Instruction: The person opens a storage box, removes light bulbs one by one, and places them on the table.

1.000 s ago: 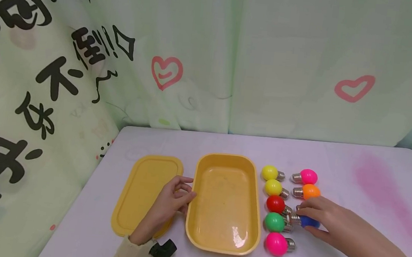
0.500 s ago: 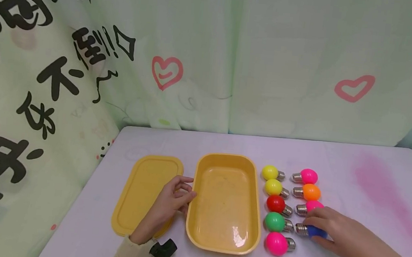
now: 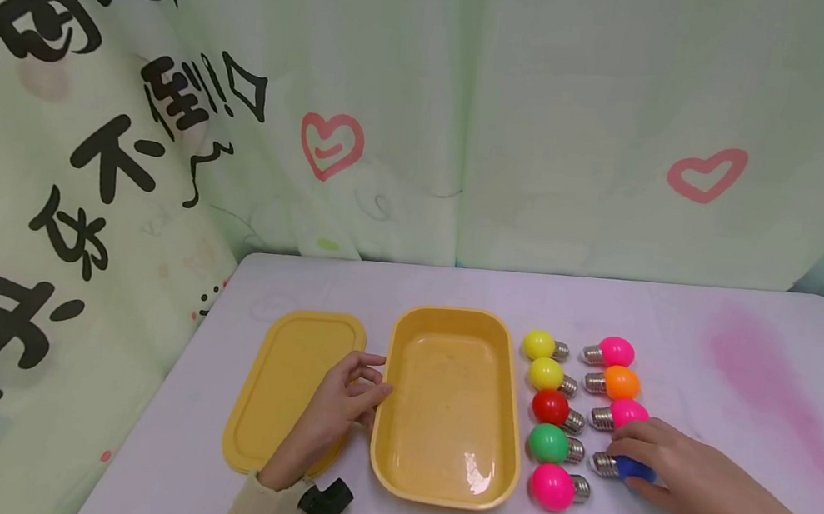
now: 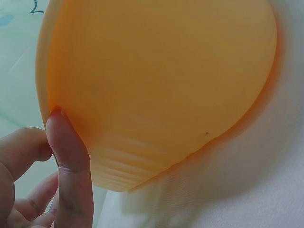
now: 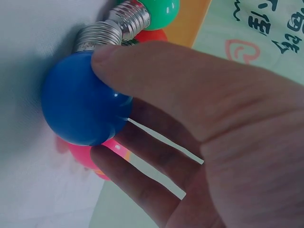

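My right hand point(image 3: 691, 471) grips a blue light bulb point(image 3: 633, 468), thumb on one side and fingers round the other. The bulb lies at the near end of the right-hand row, its metal screw base pointing left. In the right wrist view, the blue bulb's glass point(image 5: 78, 102) shows round and close, low over the white tabletop. A pink bulb point(image 3: 628, 412) is just beyond my fingers. My left hand point(image 3: 335, 416) pinches the left rim of a yellow plastic box point(image 3: 449, 420). From the left wrist, the thumb point(image 4: 69, 147) presses on the box's outer wall.
A yellow lid point(image 3: 281, 386) lies left of the box, partly under my left forearm. Between box and right hand runs a column of yellow, red, green point(image 3: 548, 443) and pink bulbs. Pink and orange point(image 3: 622, 383) bulbs lie farther back on the right. A green curtain hangs behind.
My right hand has shifted right and slightly nearer with the blue bulb, away from the green bulb's base. The pink bulb behind it has come into view. My left hand has stayed put.
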Tool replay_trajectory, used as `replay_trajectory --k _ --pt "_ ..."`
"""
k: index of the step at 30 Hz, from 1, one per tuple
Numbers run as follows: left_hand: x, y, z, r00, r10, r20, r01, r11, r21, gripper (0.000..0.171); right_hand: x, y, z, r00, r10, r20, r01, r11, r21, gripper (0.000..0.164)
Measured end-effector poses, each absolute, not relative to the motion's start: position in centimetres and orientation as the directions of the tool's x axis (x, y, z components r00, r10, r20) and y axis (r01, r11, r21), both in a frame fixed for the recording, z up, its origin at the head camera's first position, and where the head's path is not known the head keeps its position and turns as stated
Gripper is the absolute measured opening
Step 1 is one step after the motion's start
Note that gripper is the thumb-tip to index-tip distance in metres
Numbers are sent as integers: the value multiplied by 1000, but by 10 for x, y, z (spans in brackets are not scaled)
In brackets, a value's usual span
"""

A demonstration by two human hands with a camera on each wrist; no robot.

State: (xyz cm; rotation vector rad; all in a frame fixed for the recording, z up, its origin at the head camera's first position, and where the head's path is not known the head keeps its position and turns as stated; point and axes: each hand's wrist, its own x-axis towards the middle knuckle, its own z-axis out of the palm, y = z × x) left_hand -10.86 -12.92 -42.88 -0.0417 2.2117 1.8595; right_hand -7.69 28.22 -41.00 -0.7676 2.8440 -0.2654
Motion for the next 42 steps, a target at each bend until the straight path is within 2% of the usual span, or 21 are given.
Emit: replay_trajectory --k 11,20,24,30,37,42 --pt "-108 -130 -429 -972 140 -191 -164 185 969 46 -76 281 -407 -829 -559 -35 -543 818 -190 41" --pt "-109 -130 -430 -972 145 -185 -158 181 971 44 -77 276 -401 -840 -540 -42 -525 831 -182 44" --pt "-110 -130 -432 -974 146 -175 -146 189 971 44 -78 273 -396 -841 -540 25 -535 826 -176 47" --pt "-110 -130 -433 -978 137 -160 -127 219 967 43 -78 266 -388 -861 -506 60 -508 842 -184 59" --pt "-108 -129 -428 -990 81 -114 -85 298 951 38 -78 257 -378 -870 -490 57 -491 848 -197 69" --pt "-107 -128 -419 -999 37 -6 10 414 910 36 -77 247 -372 -865 -489 114 -502 838 -214 75"
